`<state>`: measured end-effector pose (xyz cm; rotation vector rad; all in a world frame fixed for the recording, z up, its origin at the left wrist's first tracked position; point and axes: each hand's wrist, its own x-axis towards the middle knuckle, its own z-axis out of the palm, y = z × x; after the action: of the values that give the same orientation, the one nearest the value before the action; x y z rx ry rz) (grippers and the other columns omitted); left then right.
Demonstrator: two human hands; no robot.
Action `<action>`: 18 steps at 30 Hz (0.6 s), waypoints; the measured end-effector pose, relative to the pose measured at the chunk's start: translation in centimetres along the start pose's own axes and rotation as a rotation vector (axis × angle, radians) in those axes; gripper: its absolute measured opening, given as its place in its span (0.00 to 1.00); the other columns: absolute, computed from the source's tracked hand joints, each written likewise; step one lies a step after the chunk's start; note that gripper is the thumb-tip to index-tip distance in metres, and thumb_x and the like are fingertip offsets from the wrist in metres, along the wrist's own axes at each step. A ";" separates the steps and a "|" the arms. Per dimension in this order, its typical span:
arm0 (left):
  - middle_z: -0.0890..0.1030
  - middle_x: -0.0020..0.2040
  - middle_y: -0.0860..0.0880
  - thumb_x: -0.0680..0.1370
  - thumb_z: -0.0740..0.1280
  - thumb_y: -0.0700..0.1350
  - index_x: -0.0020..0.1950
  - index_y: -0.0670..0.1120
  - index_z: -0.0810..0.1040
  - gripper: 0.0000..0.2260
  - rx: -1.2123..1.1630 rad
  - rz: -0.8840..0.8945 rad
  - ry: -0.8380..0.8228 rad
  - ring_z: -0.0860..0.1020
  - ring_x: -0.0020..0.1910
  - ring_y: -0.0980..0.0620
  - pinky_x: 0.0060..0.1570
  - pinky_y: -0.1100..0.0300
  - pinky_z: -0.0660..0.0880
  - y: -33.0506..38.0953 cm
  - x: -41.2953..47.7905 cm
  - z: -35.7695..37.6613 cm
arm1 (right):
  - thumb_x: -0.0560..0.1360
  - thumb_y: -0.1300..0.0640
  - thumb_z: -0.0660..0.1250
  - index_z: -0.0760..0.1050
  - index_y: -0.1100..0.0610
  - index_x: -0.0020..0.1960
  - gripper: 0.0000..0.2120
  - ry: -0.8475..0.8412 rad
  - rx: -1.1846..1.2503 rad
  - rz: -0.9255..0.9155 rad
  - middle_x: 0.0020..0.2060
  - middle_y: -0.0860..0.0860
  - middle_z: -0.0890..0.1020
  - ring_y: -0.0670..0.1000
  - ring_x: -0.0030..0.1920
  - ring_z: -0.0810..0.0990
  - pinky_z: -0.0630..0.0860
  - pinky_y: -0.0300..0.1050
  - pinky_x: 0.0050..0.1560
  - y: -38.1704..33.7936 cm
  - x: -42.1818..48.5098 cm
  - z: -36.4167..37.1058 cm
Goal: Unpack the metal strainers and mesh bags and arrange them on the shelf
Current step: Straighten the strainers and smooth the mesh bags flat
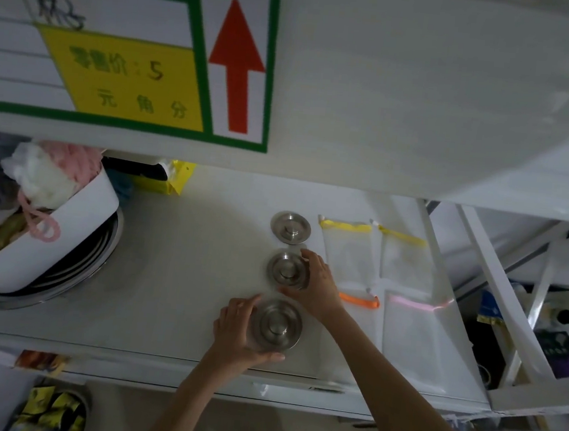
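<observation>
Risk: the nearest strainer (277,326) sits close to the shelf's front edge (160,355), low in the frame; a careless nudge could, I'd judge, tip it off.
Left hand (237,331): half-curled around the left and front rim of that nearest strainer, thumb underneath toward the edge; touching it, not lifting as far as I can see.
Right hand (318,288): fingers spread loosely over the right side of the middle strainer (285,271), cupping it; a slip here could knock its neighbours out of line.
Far strainer (290,227): untouched, centre of frame, finishing a straight column of three.
Mesh bags (387,279): laid flat just right of the strainers, with yellow, orange and pink trims.
White tub (75,228): left of frame, stuffed with bath puffs.
</observation>
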<state>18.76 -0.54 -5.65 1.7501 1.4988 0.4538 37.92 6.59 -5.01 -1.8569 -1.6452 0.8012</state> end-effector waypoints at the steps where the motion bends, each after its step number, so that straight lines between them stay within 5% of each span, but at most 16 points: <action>1: 0.65 0.62 0.55 0.52 0.72 0.68 0.75 0.54 0.60 0.54 -0.034 -0.015 -0.033 0.67 0.64 0.53 0.65 0.56 0.61 0.3 -0.1 -0.5 | 0.64 0.44 0.77 0.63 0.55 0.71 0.41 -0.002 0.035 0.023 0.68 0.52 0.71 0.54 0.66 0.70 0.71 0.52 0.66 0.1 0.0 -0.3; 5: 0.67 0.64 0.51 0.60 0.65 0.73 0.79 0.49 0.55 0.53 -0.033 -0.001 -0.055 0.67 0.67 0.50 0.70 0.51 0.64 3.0 0.5 -2.8 | 0.73 0.49 0.71 0.69 0.58 0.67 0.27 0.180 0.075 0.049 0.63 0.54 0.75 0.54 0.62 0.75 0.72 0.51 0.64 1.5 0.2 -3.2; 8: 0.70 0.69 0.43 0.75 0.65 0.57 0.74 0.43 0.66 0.31 0.137 0.204 0.000 0.68 0.69 0.44 0.68 0.55 0.64 7.0 2.7 -2.3 | 0.74 0.55 0.68 0.72 0.60 0.63 0.20 0.350 -0.020 0.117 0.60 0.58 0.76 0.59 0.62 0.75 0.74 0.54 0.61 3.6 0.7 -6.3; 11: 0.66 0.76 0.44 0.79 0.62 0.44 0.72 0.41 0.70 0.20 0.254 0.317 -0.087 0.65 0.74 0.44 0.71 0.57 0.57 11.6 6.3 0.4 | 0.75 0.55 0.67 0.71 0.62 0.65 0.21 0.318 -0.101 0.297 0.62 0.61 0.74 0.62 0.64 0.71 0.69 0.52 0.63 5.9 1.6 -8.7; 14: 0.59 0.79 0.42 0.80 0.59 0.42 0.71 0.38 0.68 0.20 0.312 0.250 -0.251 0.59 0.78 0.46 0.74 0.56 0.58 13.6 9.8 3.6 | 0.74 0.53 0.68 0.71 0.63 0.64 0.22 0.246 -0.099 0.387 0.59 0.61 0.77 0.62 0.63 0.71 0.68 0.51 0.63 7.6 2.3 -9.6; 18: 0.64 0.76 0.40 0.81 0.57 0.45 0.69 0.36 0.69 0.20 0.461 0.193 -0.353 0.60 0.77 0.46 0.77 0.55 0.56 12.7 13.2 6.5 | 0.71 0.51 0.71 0.75 0.60 0.56 0.18 0.236 -0.059 0.441 0.53 0.58 0.80 0.60 0.59 0.74 0.72 0.50 0.58 8.4 3.2 -9.8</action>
<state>35.07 9.75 -3.16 2.2060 1.2477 -0.1230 51.03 8.73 -4.62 -2.2970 -1.1412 0.6744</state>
